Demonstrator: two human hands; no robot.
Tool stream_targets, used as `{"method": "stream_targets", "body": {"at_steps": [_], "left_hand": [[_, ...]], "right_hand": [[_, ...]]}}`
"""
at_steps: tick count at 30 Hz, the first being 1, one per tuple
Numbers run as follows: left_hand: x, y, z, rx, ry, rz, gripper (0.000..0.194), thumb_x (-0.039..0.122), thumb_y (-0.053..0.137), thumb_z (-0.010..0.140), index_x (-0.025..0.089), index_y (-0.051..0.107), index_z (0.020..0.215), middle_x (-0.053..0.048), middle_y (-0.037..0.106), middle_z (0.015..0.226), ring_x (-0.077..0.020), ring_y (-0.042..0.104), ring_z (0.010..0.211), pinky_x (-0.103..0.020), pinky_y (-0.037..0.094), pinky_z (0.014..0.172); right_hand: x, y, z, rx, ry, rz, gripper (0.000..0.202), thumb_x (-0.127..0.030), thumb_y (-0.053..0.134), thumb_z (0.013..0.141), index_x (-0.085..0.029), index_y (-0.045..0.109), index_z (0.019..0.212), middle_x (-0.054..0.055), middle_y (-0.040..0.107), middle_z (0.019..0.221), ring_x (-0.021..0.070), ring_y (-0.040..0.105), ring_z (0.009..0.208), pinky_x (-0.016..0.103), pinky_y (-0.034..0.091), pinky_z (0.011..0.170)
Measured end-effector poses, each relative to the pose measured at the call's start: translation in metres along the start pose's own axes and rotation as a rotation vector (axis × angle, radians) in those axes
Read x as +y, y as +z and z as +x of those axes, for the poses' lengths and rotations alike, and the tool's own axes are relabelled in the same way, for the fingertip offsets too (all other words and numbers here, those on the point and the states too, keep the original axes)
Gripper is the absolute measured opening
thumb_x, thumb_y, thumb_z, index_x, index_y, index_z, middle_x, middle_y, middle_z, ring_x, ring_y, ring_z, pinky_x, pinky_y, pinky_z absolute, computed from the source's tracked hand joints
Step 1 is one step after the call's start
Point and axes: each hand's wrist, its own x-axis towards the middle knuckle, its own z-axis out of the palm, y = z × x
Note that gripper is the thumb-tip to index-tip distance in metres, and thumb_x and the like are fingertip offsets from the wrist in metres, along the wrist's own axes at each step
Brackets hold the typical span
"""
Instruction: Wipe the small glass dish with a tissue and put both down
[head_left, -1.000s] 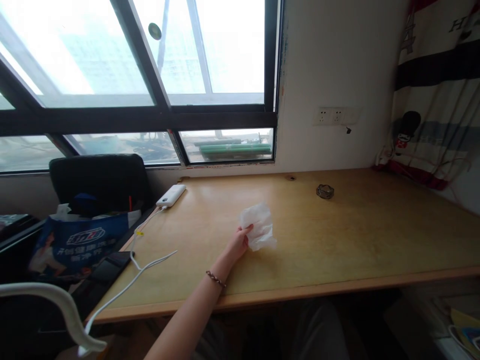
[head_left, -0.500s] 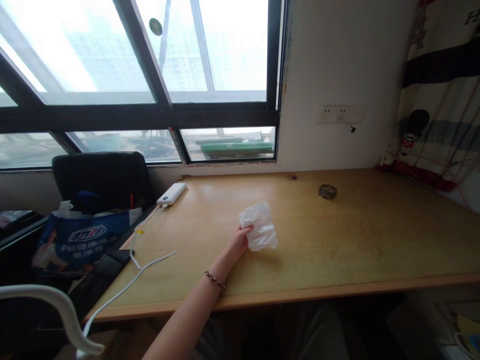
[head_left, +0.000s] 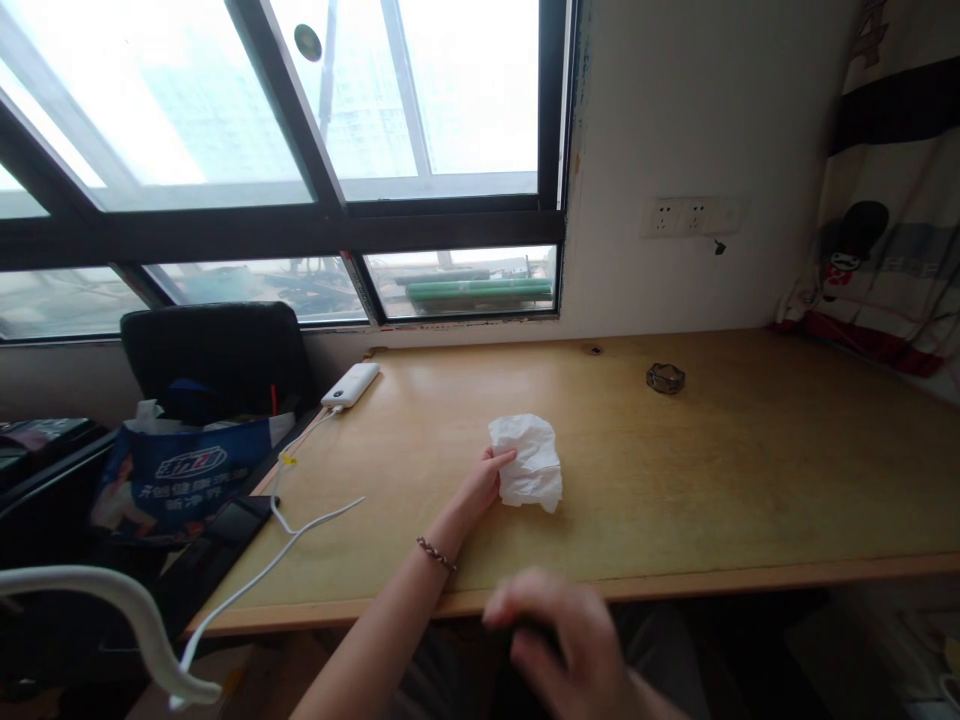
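Note:
My left hand reaches over the wooden desk, its thumb and fingers closed on the left edge of a white, crinkled tissue. The tissue spreads to the right of the fingers, just above or against the desktop; I cannot tell whether it touches. A braided bracelet circles the left wrist. At the desk's front edge, my right hand is blurred by motion. Its fingers curve with the thumb apart from them, and nothing shows between them. The right hand is below the tissue in the view, not touching it.
On the desk stand a white power bank with a white cable and, at the back right, a dark ashtray-like dish. A blue bag sits on a black chair to the left. A white curved tube crosses the lower left.
My right hand has come into view from below at the desk's front edge. My left hand still grips the tissue, which lies turned a little differently. The whole view has shifted slightly.

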Motion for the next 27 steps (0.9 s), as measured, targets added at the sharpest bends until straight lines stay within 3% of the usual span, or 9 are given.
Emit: {"method": "stream_targets", "body": {"at_steps": [2,3,4,5,6,8,12,19,27], "left_hand": [[0.002,0.001,0.007,-0.012,-0.009,0.008,0.031,0.017,0.068,0.061,0.009,0.059,0.090,-0.009,0.066,0.079,-0.0186,0.062,0.065,-0.030,0.050,0.064],[0.003,0.002,0.011,-0.017,-0.004,0.010,0.032,0.017,0.069,0.061,0.010,0.059,0.091,-0.009,0.066,0.079,-0.0185,0.062,0.065,-0.030,0.050,0.064],[0.004,0.003,0.017,-0.024,0.005,0.015,0.033,0.017,0.069,0.060,0.010,0.059,0.091,-0.009,0.066,0.080,-0.0185,0.062,0.066,-0.030,0.050,0.064],[0.005,0.004,0.022,-0.037,0.012,0.023,0.034,0.017,0.070,0.060,0.010,0.059,0.091,-0.009,0.066,0.081,-0.0186,0.062,0.067,-0.029,0.050,0.063],[0.005,0.005,0.027,-0.053,0.018,0.033,0.035,0.018,0.070,0.060,0.010,0.059,0.092,-0.010,0.066,0.082,-0.0186,0.062,0.067,-0.029,0.049,0.063],[0.005,0.006,0.035,-0.071,0.023,0.047,0.036,0.021,0.071,0.060,0.010,0.059,0.092,-0.009,0.066,0.081,-0.0180,0.061,0.066,-0.028,0.049,0.062],[0.001,0.003,0.038,-0.042,0.037,0.100,0.038,0.032,0.069,0.062,0.010,0.060,0.092,-0.007,0.065,0.073,-0.0147,0.060,0.061,-0.024,0.047,0.057],[0.006,0.006,0.030,-0.175,-0.023,0.194,0.047,0.030,0.068,0.065,0.014,0.054,0.107,-0.007,0.065,0.076,-0.0138,0.060,0.059,-0.024,0.048,0.056],[0.001,0.004,0.037,-0.068,0.038,0.117,0.042,0.022,0.071,0.058,0.011,0.059,0.097,-0.008,0.066,0.074,-0.0138,0.059,0.055,-0.024,0.047,0.053]], "right_hand": [[0.047,-0.044,0.024,0.276,0.110,-0.036,0.058,-0.043,0.045,0.080,-0.030,0.024,0.133,0.004,0.041,0.130,0.0217,0.045,0.113,0.037,0.046,0.084],[0.071,-0.066,0.035,0.553,0.284,-0.067,0.057,-0.041,0.052,0.077,-0.025,0.034,0.129,0.008,0.047,0.125,0.0229,0.048,0.109,0.037,0.046,0.084],[0.094,-0.086,0.045,0.711,0.473,-0.059,0.060,-0.039,0.060,0.070,-0.020,0.042,0.123,0.011,0.052,0.119,0.0244,0.050,0.107,0.036,0.046,0.083],[0.114,-0.103,0.054,0.720,0.645,0.037,0.058,-0.038,0.066,0.064,-0.017,0.050,0.116,0.013,0.058,0.111,0.0251,0.054,0.100,0.035,0.047,0.080],[0.133,-0.116,0.059,0.612,0.748,0.202,0.052,-0.038,0.067,0.063,-0.015,0.056,0.108,0.013,0.062,0.102,0.0250,0.058,0.092,0.035,0.049,0.075],[0.160,-0.129,0.063,0.451,0.773,0.465,0.040,-0.036,0.070,0.060,-0.012,0.063,0.092,0.011,0.066,0.088,0.0223,0.062,0.077,0.033,0.050,0.068],[0.187,-0.129,0.054,0.610,0.697,0.543,0.031,-0.031,0.074,0.052,-0.014,0.066,0.077,0.005,0.068,0.072,0.0168,0.061,0.061,0.028,0.048,0.059],[0.191,-0.133,0.053,0.679,0.616,0.412,0.035,-0.038,0.070,0.058,-0.015,0.067,0.085,0.005,0.068,0.075,0.0161,0.059,0.058,0.026,0.044,0.053],[0.167,-0.144,0.059,0.546,0.570,0.382,0.042,-0.031,0.073,0.056,-0.017,0.065,0.094,0.008,0.067,0.089,0.0193,0.061,0.072,0.027,0.047,0.059]]}}
